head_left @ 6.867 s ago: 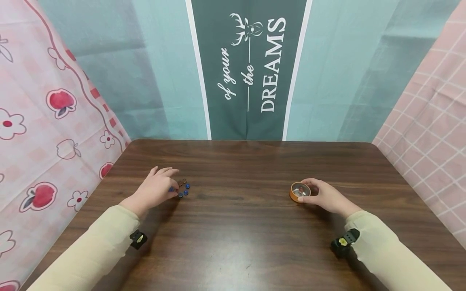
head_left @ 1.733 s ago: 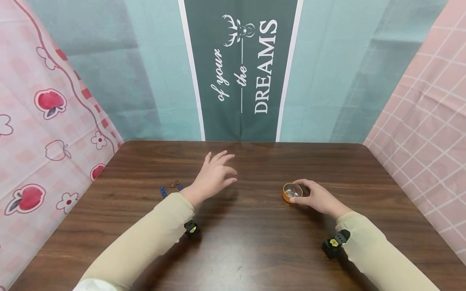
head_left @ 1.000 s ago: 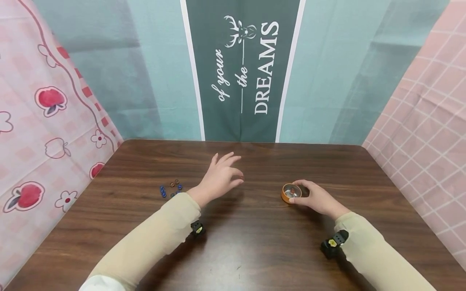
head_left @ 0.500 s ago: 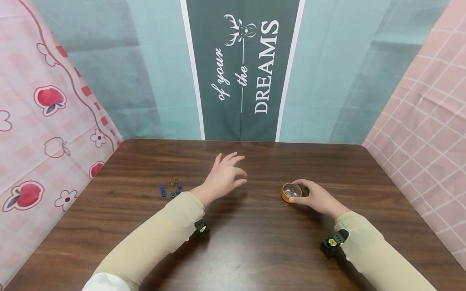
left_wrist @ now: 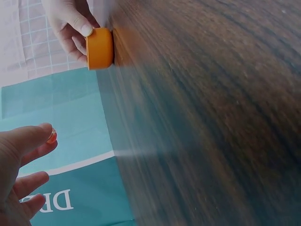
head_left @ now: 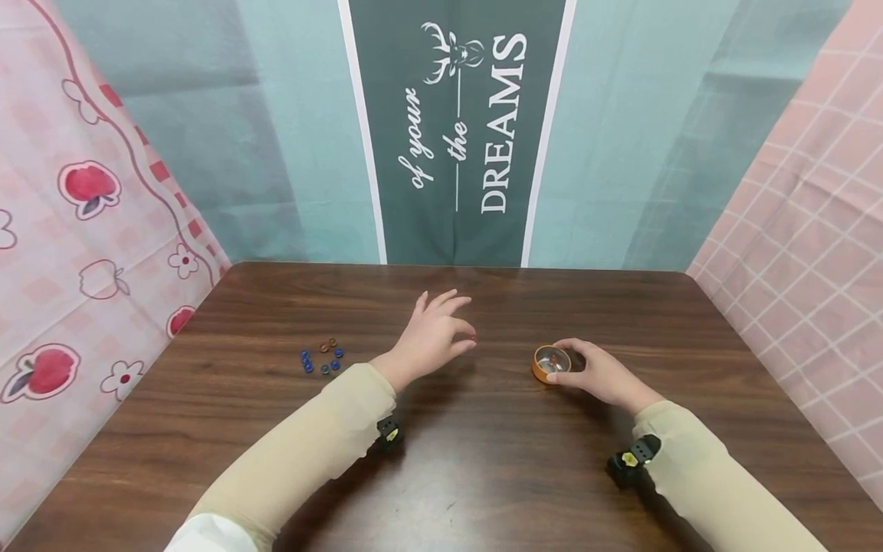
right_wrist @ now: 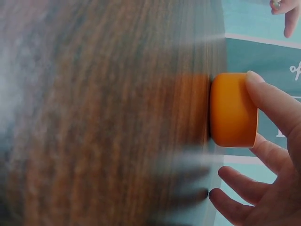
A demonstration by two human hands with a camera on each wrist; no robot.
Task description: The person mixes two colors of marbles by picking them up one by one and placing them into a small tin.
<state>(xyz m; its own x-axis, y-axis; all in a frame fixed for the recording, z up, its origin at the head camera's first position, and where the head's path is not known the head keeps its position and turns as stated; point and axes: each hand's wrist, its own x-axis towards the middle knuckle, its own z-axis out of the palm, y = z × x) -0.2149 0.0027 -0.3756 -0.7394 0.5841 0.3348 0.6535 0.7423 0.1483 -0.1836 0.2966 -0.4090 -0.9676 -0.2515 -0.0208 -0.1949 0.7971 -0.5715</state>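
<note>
Red bead (left_wrist: 52,137), left wrist view: pinched between thumb and forefinger of the left hand (left_wrist: 8,165), its other fingers spread; orange bowl (left_wrist: 99,48) beyond, well apart.

Head view: bead held above the desk (head_left: 455,460), between the bowl, inward of the far right corner, and small blue pieces (head_left: 307,367) and brown pieces (head_left: 324,348) towards the left edge. Step, as judged: transfer to the bowl.

Right wrist view: bowl upright on the desk, gripped by the right hand (right_wrist: 286,181). Next move seemingly calls for the pinch over the rim, then release.
</note>
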